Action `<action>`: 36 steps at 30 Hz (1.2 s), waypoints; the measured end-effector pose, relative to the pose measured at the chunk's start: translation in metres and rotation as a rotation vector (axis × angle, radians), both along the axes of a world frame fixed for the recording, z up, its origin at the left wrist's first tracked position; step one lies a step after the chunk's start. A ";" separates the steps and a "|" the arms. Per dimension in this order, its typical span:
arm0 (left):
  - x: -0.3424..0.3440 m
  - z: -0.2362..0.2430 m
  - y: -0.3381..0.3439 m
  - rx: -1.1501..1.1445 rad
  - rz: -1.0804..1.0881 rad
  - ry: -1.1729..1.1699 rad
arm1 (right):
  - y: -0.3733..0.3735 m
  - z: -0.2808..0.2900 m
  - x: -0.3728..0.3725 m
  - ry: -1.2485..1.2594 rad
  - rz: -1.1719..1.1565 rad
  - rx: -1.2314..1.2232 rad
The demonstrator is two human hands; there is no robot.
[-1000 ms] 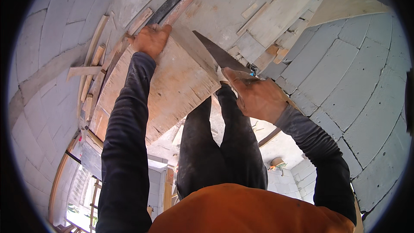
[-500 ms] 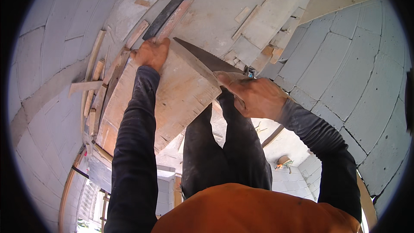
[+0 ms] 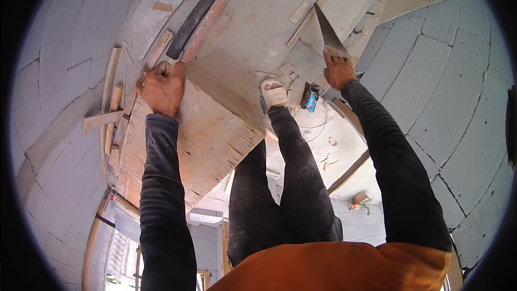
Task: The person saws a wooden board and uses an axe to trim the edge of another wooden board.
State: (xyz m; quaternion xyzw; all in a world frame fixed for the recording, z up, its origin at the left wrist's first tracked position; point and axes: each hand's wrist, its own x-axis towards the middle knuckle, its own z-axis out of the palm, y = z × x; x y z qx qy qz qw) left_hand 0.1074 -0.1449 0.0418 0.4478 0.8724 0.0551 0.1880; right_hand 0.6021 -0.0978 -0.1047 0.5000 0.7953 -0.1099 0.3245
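My left hand is closed on the far edge of a large plywood sheet, which lies tilted in front of my legs with splintered grain along its right side. A greyer wooden face meets the sheet's far right edge; I cannot tell if it is a separate piece. Out to the right, my right hand grips a handsaw by its handle, which the fingers mostly hide. The toothed blade points away from me, apart from the plywood.
Block walls rise at both sides. Wood strips lean at the left, and a dark plank lies beyond my left hand. Boards lie far right. A blue and black object is near my sandalled foot.
The handsaw has moved off the plywood's edge, out to the right and away from me, its blade swung to point farther forward. My left hand has shifted slightly left and nearer, still gripping.
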 end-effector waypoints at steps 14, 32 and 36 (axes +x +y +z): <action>-0.010 -0.010 -0.005 -0.007 0.036 -0.096 | -0.045 0.112 -0.185 1.147 -0.417 -0.548; -0.012 -0.016 -0.003 0.200 -0.049 -0.103 | -0.067 0.128 -0.255 1.277 -0.231 -0.557; -0.019 -0.006 -0.019 0.525 0.096 -0.130 | -0.050 0.143 -0.261 1.143 -0.210 -0.645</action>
